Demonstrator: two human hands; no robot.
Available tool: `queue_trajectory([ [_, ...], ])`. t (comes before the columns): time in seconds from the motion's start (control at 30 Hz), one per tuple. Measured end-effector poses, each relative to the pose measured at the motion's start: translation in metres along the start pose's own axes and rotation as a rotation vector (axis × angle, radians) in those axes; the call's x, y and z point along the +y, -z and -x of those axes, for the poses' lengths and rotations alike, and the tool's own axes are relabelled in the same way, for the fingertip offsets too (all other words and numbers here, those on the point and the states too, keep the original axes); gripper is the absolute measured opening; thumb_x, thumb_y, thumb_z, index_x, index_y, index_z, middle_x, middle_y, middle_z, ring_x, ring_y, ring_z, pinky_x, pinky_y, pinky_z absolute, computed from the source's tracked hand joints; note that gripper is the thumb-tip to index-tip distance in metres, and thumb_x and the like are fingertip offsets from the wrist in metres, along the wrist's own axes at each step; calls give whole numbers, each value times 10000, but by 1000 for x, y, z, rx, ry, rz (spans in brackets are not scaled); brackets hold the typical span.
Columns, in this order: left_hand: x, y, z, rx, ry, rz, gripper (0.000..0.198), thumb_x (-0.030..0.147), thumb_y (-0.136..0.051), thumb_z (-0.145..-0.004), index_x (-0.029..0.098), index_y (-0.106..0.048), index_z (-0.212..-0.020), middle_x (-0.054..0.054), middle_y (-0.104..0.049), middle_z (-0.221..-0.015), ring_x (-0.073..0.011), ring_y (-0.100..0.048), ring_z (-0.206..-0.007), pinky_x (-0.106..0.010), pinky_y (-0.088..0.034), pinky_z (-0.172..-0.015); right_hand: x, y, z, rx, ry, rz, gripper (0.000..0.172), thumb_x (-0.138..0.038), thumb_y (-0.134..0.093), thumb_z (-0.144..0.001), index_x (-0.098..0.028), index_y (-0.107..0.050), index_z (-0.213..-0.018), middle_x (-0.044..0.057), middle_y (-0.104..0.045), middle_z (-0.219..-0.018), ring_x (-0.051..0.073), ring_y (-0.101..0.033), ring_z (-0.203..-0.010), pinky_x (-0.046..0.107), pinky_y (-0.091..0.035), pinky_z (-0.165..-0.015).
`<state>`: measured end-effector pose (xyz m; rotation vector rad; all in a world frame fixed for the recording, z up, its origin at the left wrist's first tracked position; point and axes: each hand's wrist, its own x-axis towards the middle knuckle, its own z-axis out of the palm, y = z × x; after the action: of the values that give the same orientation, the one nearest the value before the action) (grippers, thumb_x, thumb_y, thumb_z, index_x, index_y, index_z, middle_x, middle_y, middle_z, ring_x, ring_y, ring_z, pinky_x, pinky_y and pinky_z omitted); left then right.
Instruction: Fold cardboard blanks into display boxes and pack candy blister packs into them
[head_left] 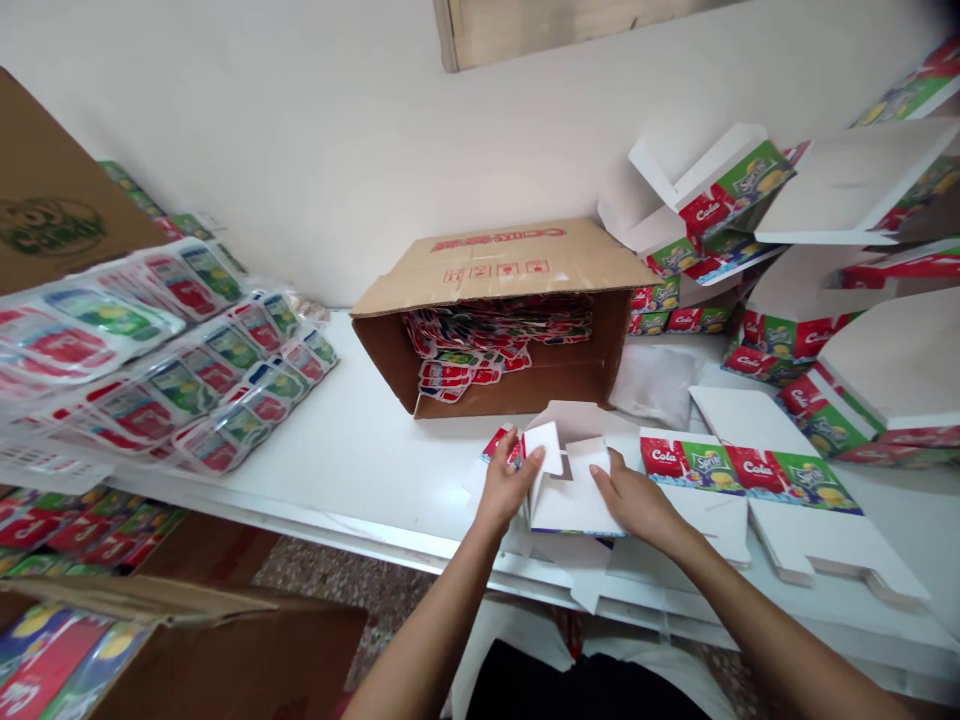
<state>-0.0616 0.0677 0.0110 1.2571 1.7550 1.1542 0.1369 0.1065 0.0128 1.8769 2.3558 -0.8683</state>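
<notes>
A small printed carton (pixel 574 510), partly folded with its white inside showing, sits between my hands at the table's front. My left hand (pixel 508 485) grips its left side, thumb on a white end flap. My right hand (pixel 634 500) holds the right side, thumb on the white flap there and fingers behind the board. A raised white panel stands along the carton's far side. Right of it lies a stack of flat carton blanks (pixel 750 475) printed with Cola and Sprite pictures.
A brown cardboard box (pixel 502 250) lies on its side behind, with many red and green sachets (pixel 472 370) inside. Clear packs of sachets (pixel 247 400) lie at left. Folded open cartons (pixel 735 190) pile up at right. A clear bag (pixel 656 383) rests beside the box.
</notes>
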Motion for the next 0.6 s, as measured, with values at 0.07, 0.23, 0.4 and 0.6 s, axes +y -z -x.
queue_trajectory([
  [0.07,3,-7,-10,-31,-11,-84,582,382,-627,-810,156,-457,-1319,-151,-576,-1290,-277,-534,-1202,-403,-427,-988,1,-1,1,-7,13,-18,564,-432,-177,-977,-26,-324,-1340,226,-675,-1032,314,-653,-948,331,-413,-722],
  [0.23,13,-16,-13,-56,-5,-314,583,210,-591,-768,151,-449,-1331,-158,-571,-1285,-336,-443,-1259,-481,-328,-1041,5,-5,5,-13,13,-63,598,-460,-190,-972,-34,-311,-1374,214,-675,-1038,317,-650,-955,345,-422,-749],
  [0.4,17,-13,-8,-91,-4,-457,675,222,-541,-791,53,-334,-1412,-242,-453,-1398,-403,-358,-1322,-527,-262,-1070,29,6,-6,-73,22,-332,704,-615,-154,-935,-140,-436,-1373,164,-657,-1153,291,-630,-1030,384,-442,-862],
  [0.6,17,-18,-9,-142,-25,-457,713,237,-530,-812,50,-267,-1448,-244,-445,-1409,-394,-355,-1336,-511,-256,-1086,29,60,-46,61,70,-820,702,-603,-153,-941,-156,-471,-1378,136,-542,-1350,230,-547,-1190,364,-394,-1015],
])
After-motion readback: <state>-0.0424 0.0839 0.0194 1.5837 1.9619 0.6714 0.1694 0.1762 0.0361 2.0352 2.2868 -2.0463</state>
